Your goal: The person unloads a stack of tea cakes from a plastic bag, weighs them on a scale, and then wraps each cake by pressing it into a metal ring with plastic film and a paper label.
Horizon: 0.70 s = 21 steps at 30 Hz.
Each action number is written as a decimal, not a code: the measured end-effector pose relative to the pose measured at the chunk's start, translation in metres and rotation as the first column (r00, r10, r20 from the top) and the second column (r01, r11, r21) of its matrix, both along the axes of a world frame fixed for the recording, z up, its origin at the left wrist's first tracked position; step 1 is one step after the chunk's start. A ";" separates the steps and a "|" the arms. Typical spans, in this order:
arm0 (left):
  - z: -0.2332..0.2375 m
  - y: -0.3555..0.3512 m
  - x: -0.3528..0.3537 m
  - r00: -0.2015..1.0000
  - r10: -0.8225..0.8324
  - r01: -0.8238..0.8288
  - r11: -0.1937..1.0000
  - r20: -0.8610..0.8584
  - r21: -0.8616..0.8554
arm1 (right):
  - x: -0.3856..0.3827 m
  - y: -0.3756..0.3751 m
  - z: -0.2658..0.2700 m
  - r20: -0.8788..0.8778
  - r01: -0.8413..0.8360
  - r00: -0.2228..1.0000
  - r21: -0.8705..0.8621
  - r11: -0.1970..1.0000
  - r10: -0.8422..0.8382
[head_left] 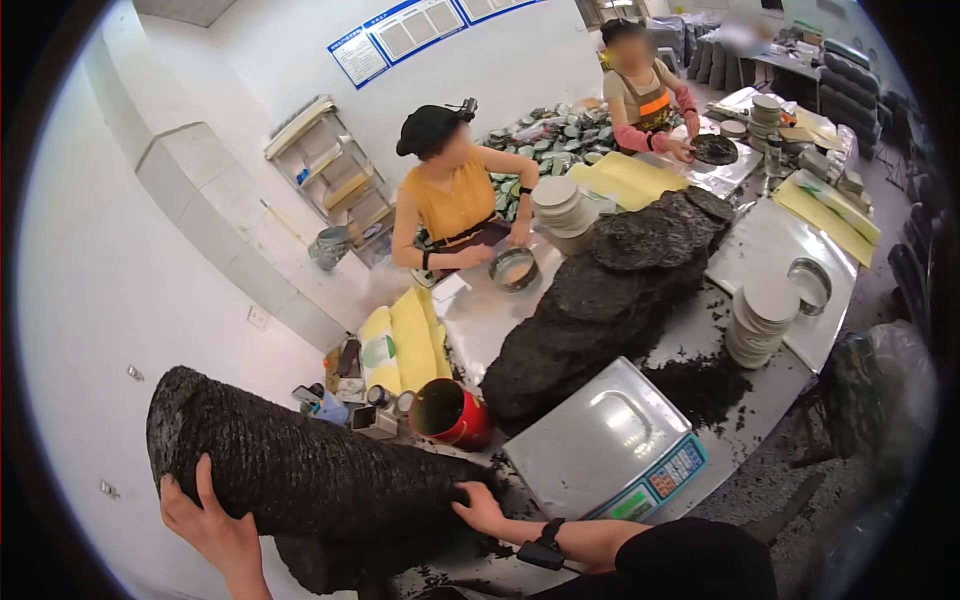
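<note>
White walls (270,60) are seen from 9 to 12 o'clock, with the view's corners cut off by a black round border. Beneath the long dark layered roll (300,470), which lies from 9 to 6 o'clock, another dark mass (340,562) is partly hidden. Inside the red bucket (472,428), just short of 7 o'clock, the contents are too dark to make out. Beside it a square metal tin (374,421) is placed; what is inside cannot be told. At 12 o'clock a metal ring (515,270) is held on the metal-topped table (475,322) by a person (452,205) in yellow.

At 8 o'clock the left hand (212,525) is laid against the roll's thick end, its fingers spread and open. At 6 o'clock the right hand (480,508) is set against the narrower end, its fingers bent; their tips are hard to see. That forearm is reached in from the right, past a scale (600,440) at 5 o'clock, a dark band (545,545) being worn at the wrist.
</note>
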<state>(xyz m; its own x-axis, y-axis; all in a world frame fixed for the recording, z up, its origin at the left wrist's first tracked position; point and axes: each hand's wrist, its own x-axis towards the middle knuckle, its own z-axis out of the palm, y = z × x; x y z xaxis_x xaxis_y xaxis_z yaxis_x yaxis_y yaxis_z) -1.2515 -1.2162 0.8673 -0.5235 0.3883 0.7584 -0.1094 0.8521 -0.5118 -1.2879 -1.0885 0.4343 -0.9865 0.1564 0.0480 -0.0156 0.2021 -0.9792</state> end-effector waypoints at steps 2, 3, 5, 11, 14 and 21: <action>-0.003 0.011 0.012 1.000 0.027 -0.027 0.999 0.002 -0.019 | -0.006 0.021 0.060 -0.130 -0.271 0.960 -0.216 0.938 0.247; -0.004 0.013 0.015 1.000 -0.002 0.001 0.999 -0.009 -0.045 | -0.011 0.015 0.074 -0.243 -0.259 0.949 -0.223 0.940 0.204; -0.006 0.025 0.022 0.999 -0.027 0.025 0.998 -0.026 -0.058 | -0.021 0.011 0.078 -0.366 -0.314 0.907 -0.259 0.913 0.207; -0.013 0.037 0.050 0.995 -0.094 0.093 0.995 -0.026 -0.028 | -0.022 0.022 0.116 0.113 -0.204 0.896 -0.754 0.624 0.429; -0.015 0.038 0.060 0.988 -0.136 0.132 0.990 -0.069 -0.055 | -0.027 0.037 0.129 0.180 -0.175 0.860 -0.775 0.607 0.478; -0.023 0.028 0.085 0.976 -0.186 0.173 0.979 -0.112 -0.110 | -0.037 0.049 0.160 0.132 -0.161 0.843 -0.863 0.479 0.522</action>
